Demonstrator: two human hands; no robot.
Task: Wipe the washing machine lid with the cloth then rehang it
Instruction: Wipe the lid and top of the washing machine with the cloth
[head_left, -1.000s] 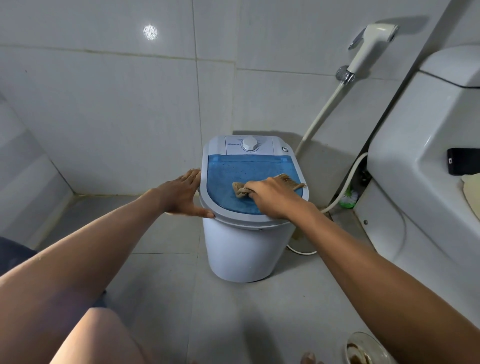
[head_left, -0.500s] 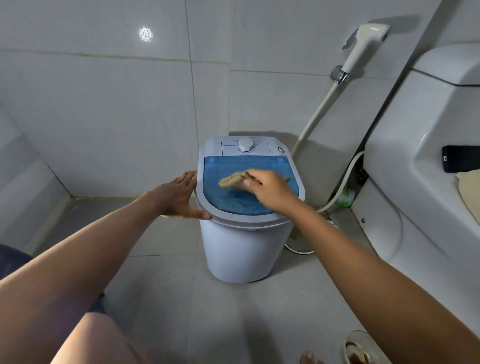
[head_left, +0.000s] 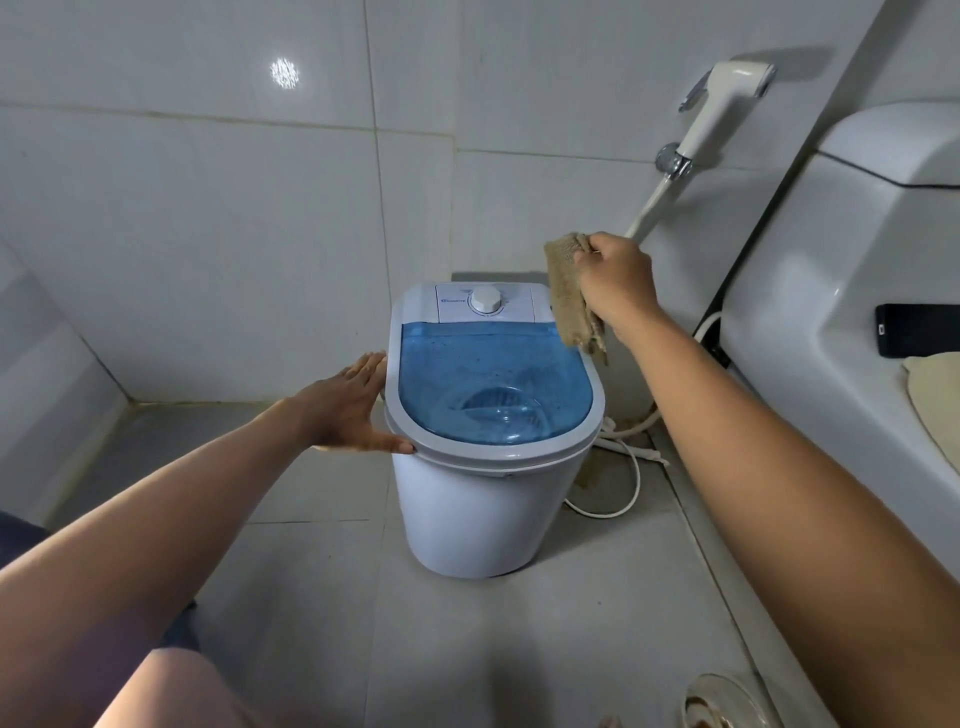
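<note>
A small white washing machine (head_left: 483, 519) stands on the tiled floor near the wall, with a translucent blue lid (head_left: 493, 384) and a white dial at its back. My right hand (head_left: 618, 280) grips a brown cloth (head_left: 569, 296), which hangs in the air above the machine's back right corner, clear of the lid. My left hand (head_left: 348, 405) rests with straight fingers against the lid's left rim, thumb along the front edge.
A white bidet sprayer (head_left: 722, 109) with its hose hangs on the wall at upper right. A white toilet (head_left: 831, 291) fills the right side, with a black phone (head_left: 917, 330) on it. A white cable (head_left: 618, 499) lies on the floor behind the machine.
My right hand has lifted the cloth off the blue lid and carried it up and to the right. My left hand stays on the lid's left rim.
</note>
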